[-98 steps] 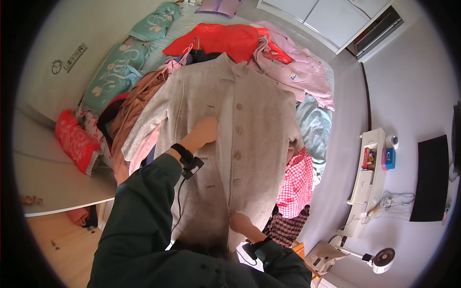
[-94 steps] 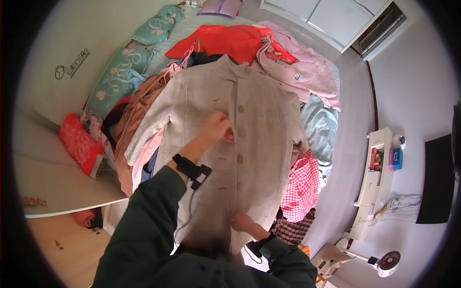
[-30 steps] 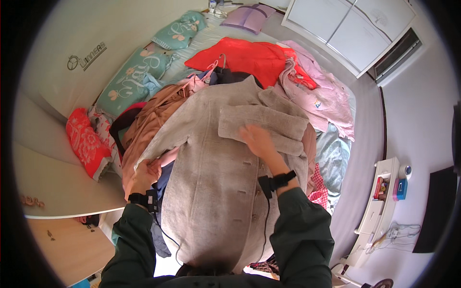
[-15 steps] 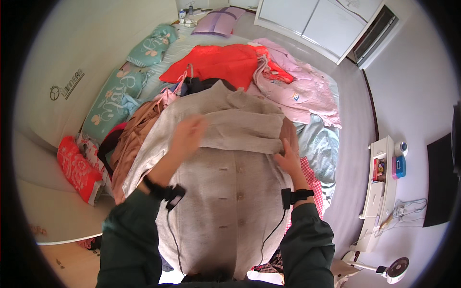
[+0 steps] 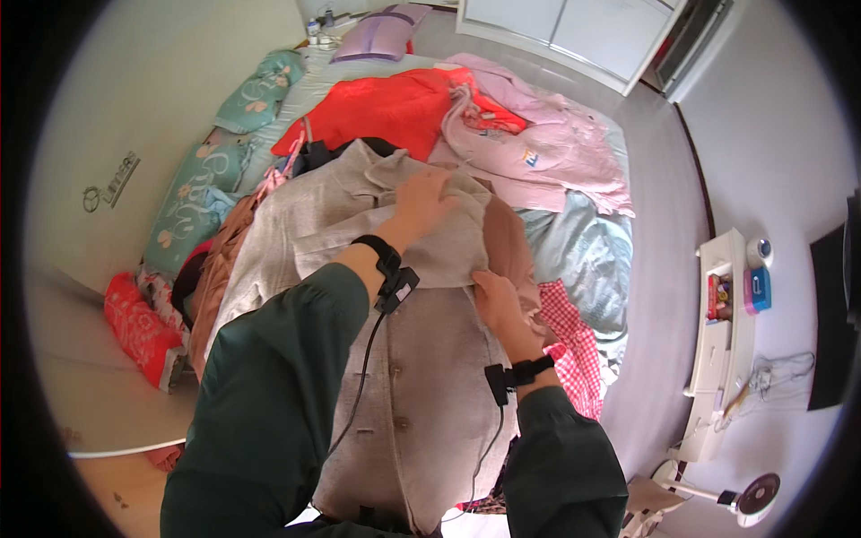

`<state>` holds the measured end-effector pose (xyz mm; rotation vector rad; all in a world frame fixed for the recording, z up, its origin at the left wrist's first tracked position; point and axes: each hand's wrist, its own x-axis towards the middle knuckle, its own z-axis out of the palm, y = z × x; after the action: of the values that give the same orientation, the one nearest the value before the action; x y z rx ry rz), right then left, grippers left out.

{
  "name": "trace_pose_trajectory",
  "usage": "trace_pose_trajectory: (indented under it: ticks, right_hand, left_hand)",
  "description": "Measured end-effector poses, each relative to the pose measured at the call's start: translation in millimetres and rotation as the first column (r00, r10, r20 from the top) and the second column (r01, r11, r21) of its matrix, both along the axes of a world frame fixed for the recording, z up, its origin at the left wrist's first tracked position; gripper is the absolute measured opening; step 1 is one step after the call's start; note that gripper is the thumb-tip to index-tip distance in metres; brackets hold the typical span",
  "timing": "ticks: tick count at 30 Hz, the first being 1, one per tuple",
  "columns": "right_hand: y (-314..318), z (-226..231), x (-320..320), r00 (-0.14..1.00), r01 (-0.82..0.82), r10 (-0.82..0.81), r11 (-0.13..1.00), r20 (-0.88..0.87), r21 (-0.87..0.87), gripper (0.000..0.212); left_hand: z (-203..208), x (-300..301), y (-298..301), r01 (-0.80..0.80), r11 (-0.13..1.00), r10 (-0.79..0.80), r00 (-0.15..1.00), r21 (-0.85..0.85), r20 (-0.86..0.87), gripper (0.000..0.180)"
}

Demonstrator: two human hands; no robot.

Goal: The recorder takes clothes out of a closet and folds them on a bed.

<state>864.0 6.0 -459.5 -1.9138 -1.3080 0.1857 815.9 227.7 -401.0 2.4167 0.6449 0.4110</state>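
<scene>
A beige-grey button-front coat (image 5: 359, 350) lies spread before me on the heap of clothes, its collar at the far end. One sleeve is folded across its upper part. My left hand (image 5: 421, 208) is over the far right shoulder of the coat, close to the sleeve fold; its fingers are blurred. At the coat's right edge, my right hand (image 5: 499, 307) has its fingers closed on the cloth beside the folded sleeve. Both wrists carry a black strap with a small device and cable. Brown cloth (image 5: 513, 235) shows under the coat's right side.
Red cloth (image 5: 386, 108) and pink garments (image 5: 538, 161) lie beyond the coat. A red checked cloth (image 5: 574, 345) is at the right. Teal pillows (image 5: 193, 202) and a red cushion (image 5: 139, 323) line the left wall. A white cabinet (image 5: 713, 359) and a fan (image 5: 758, 498) stand right.
My left hand has moved right and farther away across the coat. My right hand has shifted left with the coat's edge, uncovering more brown and checked cloth. The view has shifted slightly.
</scene>
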Motion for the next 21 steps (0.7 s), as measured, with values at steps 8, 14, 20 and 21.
trace_pose_trajectory:
  ticks: [8, 14, 20, 21]
  right_hand:
    - [42.1, 63.3, -71.9, 0.945, -0.09, 0.104, 0.994, 0.31, -0.061, 0.041]
    - [111.9, 27.1, -80.2, 0.877, -0.103, 0.228, 0.949, 0.423, -0.297, 0.061]
    - [129.8, 38.1, -121.4, 0.906, -0.082, 0.231, 0.918, 0.355, -0.388, 0.067]
    - [128.0, 40.1, -126.4, 0.893, -0.114, 0.244, 0.936, 0.378, -0.334, 0.067]
  left_hand:
    - [24.8, -230.4, -41.8, -0.276, 0.957, 0.287, 0.841, -0.092, 0.459, 0.018]
    - [-54.3, -431.7, -37.9, 0.029, -0.059, 0.919, 0.391, -0.998, -0.043, 0.026]
    - [-54.6, -452.6, -16.3, 0.285, -0.284, 0.945, 0.246, -0.915, -0.217, 0.055]
    - [-56.0, -450.8, -7.7, 0.298, -0.286, 0.946, 0.238, -0.911, -0.219, 0.055]
